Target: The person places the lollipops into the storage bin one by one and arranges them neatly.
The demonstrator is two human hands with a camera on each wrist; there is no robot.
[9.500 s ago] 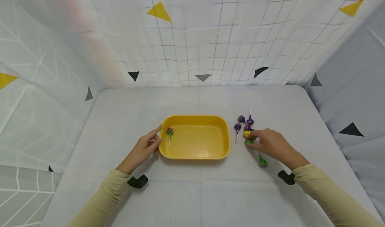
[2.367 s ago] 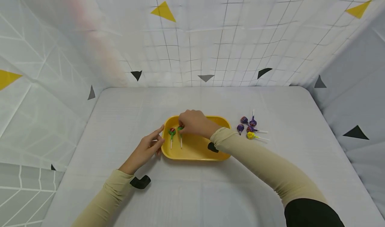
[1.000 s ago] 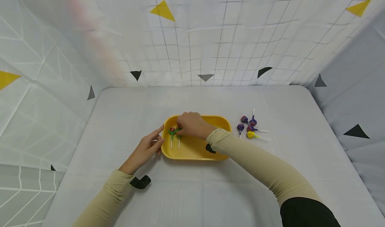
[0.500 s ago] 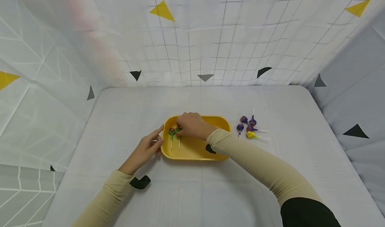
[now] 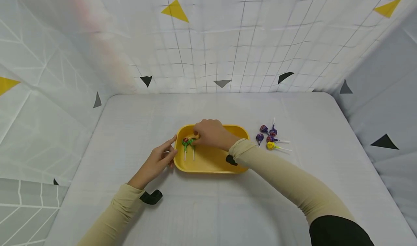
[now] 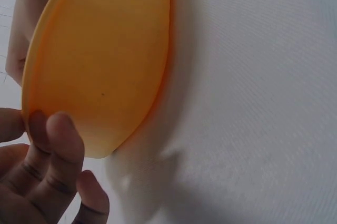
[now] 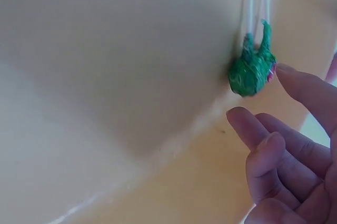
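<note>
A yellow tray (image 5: 211,172) sits mid-table. My left hand (image 5: 161,158) grips its left end; in the left wrist view, the thumb is at the rim and curled fingers touch the outer wall. Two green-wrapped lollipops lie side by side in the tray's left part, sticks toward me: one with a red top (image 5: 185,141) and a plainer green one (image 5: 192,142). Over the tray, my right hand (image 5: 213,134) is just right of the second green lollipop (image 7: 245,76). The right wrist view shows its thumb and fingers spread beside the sweet, nothing pinched. The hand hides part of the tray.
Right of the tray, several purple-wrapped lollipops (image 5: 259,138) and a yellow lollipop (image 5: 270,145) lie in a loose cluster on the white-covered table (image 5: 208,210). A patterned white curtain (image 5: 208,58) stands behind the table.
My right hand came from the cluster to the tray, where a second green lollipop now lies. That lollipop shifted left; the fingers have since moved slightly away. The left hand stayed at the tray.
</note>
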